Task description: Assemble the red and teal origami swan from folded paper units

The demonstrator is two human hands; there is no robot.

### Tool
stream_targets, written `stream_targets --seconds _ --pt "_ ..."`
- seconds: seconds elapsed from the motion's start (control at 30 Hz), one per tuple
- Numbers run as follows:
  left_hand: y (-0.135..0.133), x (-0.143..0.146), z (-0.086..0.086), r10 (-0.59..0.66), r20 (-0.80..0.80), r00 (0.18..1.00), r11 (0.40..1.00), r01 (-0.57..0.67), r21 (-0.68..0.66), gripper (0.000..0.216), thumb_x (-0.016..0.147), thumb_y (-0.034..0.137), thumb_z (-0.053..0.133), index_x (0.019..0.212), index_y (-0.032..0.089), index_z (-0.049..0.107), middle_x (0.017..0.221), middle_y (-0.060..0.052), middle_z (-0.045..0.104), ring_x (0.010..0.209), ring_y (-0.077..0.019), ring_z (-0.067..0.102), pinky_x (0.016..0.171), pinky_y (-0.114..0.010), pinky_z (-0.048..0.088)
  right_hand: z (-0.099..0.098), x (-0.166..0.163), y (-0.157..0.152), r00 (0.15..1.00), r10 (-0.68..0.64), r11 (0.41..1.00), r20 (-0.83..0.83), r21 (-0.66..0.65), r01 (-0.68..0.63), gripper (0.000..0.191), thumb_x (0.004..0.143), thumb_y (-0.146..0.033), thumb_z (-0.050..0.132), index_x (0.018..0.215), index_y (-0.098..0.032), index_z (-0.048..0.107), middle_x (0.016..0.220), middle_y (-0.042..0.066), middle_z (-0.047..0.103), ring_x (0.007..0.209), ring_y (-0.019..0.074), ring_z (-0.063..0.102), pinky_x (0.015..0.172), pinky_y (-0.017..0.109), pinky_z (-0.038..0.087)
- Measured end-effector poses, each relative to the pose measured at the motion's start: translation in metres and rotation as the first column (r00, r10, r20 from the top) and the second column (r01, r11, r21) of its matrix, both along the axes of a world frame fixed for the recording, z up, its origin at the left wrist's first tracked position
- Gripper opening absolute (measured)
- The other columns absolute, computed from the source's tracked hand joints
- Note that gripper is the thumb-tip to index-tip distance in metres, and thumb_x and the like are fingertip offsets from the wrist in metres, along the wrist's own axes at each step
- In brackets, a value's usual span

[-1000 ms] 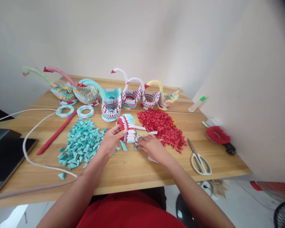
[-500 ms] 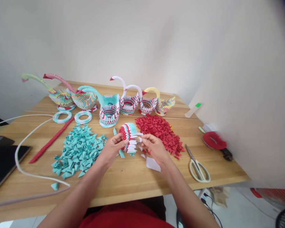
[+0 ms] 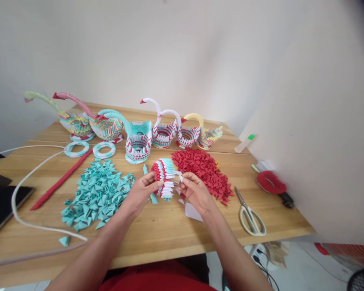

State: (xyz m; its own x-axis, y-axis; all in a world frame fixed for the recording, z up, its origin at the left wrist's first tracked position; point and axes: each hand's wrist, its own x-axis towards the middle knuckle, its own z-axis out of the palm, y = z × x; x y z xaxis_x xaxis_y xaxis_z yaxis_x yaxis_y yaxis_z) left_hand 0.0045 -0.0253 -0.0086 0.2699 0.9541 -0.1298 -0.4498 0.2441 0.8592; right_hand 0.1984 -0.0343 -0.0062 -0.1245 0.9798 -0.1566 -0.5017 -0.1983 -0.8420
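Observation:
My left hand (image 3: 141, 192) grips a half-built paper model (image 3: 164, 174) made of red, white and teal folded triangles, held just above the wooden table (image 3: 170, 230). My right hand (image 3: 195, 192) is pinched on a small white folded piece (image 3: 179, 176) at the model's right edge. A heap of teal folded triangles (image 3: 95, 193) lies to the left of my hands. On the right lies a heap of red folded triangles (image 3: 206, 170). A white paper scrap (image 3: 193, 211) rests under my right wrist.
Several finished paper swans (image 3: 139, 135) line the back of the table, with two teal rings (image 3: 89, 149) and a red paper strip (image 3: 59, 184) at the left. Scissors (image 3: 251, 215) and a red round item (image 3: 271, 182) lie at the right. A white cable (image 3: 27, 190) and a dark tablet (image 3: 1, 204) sit at far left.
My right hand lifted off the table beside the white pieces and came up to the model with a white piece. My left hand kept hold of the model.

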Motion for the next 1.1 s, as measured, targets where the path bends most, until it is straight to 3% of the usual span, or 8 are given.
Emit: stream_targets --seconds 0.27,0.43,0.57,0.73,0.87,0.97,1.1 --pt "0.000 0.000 -0.001 0.007 0.011 1.000 1.000 -0.007 0.000 0.045 0.064 0.035 0.087 0.102 0.016 0.073 0.095 -0.007 0.075 0.080 -0.0184 0.068 0.073 -0.027 0.052 -0.005 0.001 -0.001 0.977 -0.045 0.995 -0.206 -0.095 0.026 0.021 0.072 -0.023 0.079 0.089 -0.021 0.067 0.072 -0.003 0.060 0.065 0.0085 0.057 0.064 0.020 0.054" --pt "0.000 -0.001 -0.003 -0.003 0.008 1.000 1.000 0.003 0.021 0.043 0.067 0.035 0.085 0.105 0.017 0.073 0.099 -0.007 0.074 0.083 -0.0187 0.069 0.077 -0.028 0.053 -0.014 -0.001 -0.004 0.965 -0.088 0.992 -0.246 -0.109 0.062 0.032 0.063 -0.023 0.088 0.088 -0.022 0.069 0.074 -0.004 0.063 0.067 0.0069 0.058 0.066 0.016 0.054" --pt "0.000 -0.001 -0.003 -0.007 0.013 1.000 1.000 0.007 0.012 0.043 0.068 0.035 0.084 0.105 0.018 0.072 0.100 -0.007 0.074 0.083 -0.0182 0.069 0.077 -0.027 0.053 -0.016 0.000 -0.005 0.988 -0.080 0.997 -0.129 0.004 0.081 0.025 0.069 -0.032 0.086 0.082 -0.024 0.066 0.073 -0.004 0.063 0.067 0.0096 0.060 0.061 0.021 0.052" --pt "0.000 0.000 -0.003 -0.012 0.013 1.000 1.000 0.012 0.000 0.045 0.066 0.035 0.086 0.105 0.016 0.072 0.099 -0.008 0.074 0.082 -0.0199 0.069 0.074 -0.028 0.053 -0.007 0.001 -0.006 0.988 -0.122 0.990 0.094 0.088 0.114 0.030 0.072 -0.042 0.081 0.083 -0.023 0.061 0.101 0.003 0.070 0.086 0.0182 0.068 0.075 0.033 0.055" --pt "0.000 0.001 -0.002 -0.019 0.007 1.000 1.000 0.019 0.008 0.044 0.066 0.035 0.085 0.104 0.016 0.072 0.097 -0.007 0.075 0.079 -0.0187 0.068 0.073 -0.028 0.053 -0.003 0.002 -0.007 0.906 -0.178 0.976 0.384 0.188 0.112 0.026 0.078 -0.042 0.073 0.091 -0.022 0.064 0.082 0.002 0.071 0.065 0.0141 0.066 0.061 0.026 0.051" --pt "-0.001 0.002 -0.001 -0.022 0.010 1.000 1.000 0.022 -0.007 0.043 0.064 0.035 0.087 0.100 0.016 0.073 0.093 -0.007 0.075 0.079 -0.0191 0.068 0.074 -0.029 0.053 -0.002 0.003 -0.009 0.851 -0.217 0.962 0.477 0.253 0.104 0.032 0.078 -0.037 0.073 0.105 -0.022 0.064 0.081 0.001 0.071 0.066 0.0149 0.066 0.059 0.025 0.050" --pt "-0.002 0.002 0.001 -0.038 0.011 0.999 0.999 0.039 -0.016 0.043 0.061 0.037 0.088 0.095 0.015 0.073 0.089 -0.007 0.074 0.079 -0.0192 0.068 0.075 -0.029 0.053 -0.003 0.003 -0.012 0.829 -0.213 0.969 0.518 0.218 0.113 0.023 0.076 -0.039 0.074 0.086 -0.021 0.065 0.071 0.000 0.070 0.058 0.0143 0.061 0.050 0.024 0.045"
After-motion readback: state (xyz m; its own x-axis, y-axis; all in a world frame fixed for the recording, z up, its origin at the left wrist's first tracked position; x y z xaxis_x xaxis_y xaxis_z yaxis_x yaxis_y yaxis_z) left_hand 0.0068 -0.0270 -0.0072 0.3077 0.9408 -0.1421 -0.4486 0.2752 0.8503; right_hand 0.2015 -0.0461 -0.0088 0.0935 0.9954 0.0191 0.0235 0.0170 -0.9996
